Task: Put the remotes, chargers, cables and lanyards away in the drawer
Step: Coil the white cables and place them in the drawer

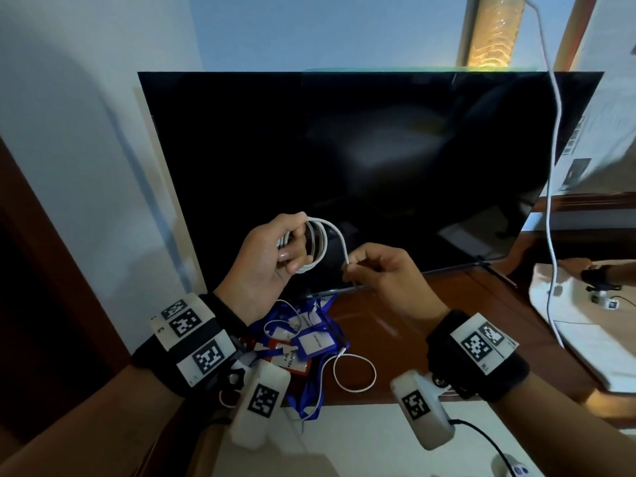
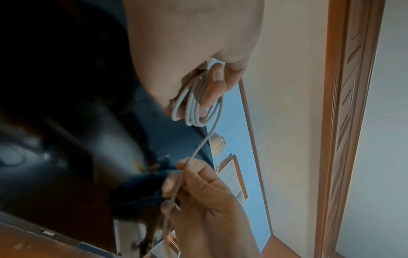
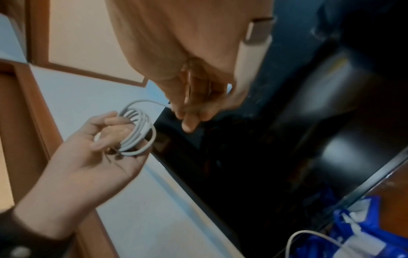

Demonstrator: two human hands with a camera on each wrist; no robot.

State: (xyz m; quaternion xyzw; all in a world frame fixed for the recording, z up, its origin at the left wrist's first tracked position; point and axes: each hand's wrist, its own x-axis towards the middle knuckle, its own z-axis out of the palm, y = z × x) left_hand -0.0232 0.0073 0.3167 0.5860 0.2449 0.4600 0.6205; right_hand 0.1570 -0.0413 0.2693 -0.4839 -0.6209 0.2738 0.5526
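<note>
The television [image 1: 344, 166], dark and switched off, stands on a brown wooden cabinet top [image 1: 430, 325] and serves as reference for all positions below.

In front of the television's lower left corner lies a heap of blue lanyards [image 1: 303, 342] with white badge cards, some framed in red. A second white cable [image 1: 354, 373] lies looped on the cabinet top just beside this heap, on the near side. No drawer is visible in any view.

Raised in front of the television's lower edge, the left hand [image 1: 265, 266] has its fingers curled through a white cable coil [image 1: 318, 246], thumb closed over the turns. In my judgement the fingers act as a former, keeping the loops equal and preventing them from springing apart.

The right hand [image 1: 385, 273], just right of the coil, pinches the cable's free tail between thumb and fingertips [image 2: 176, 165]. The tail runs taut from coil to pinch, apparently to feed the last length on under tension.

The coil shows several neat, round, closely stacked turns, clean and unkinked. Coiling appears nearly complete; stowing is not yet done.
</note>
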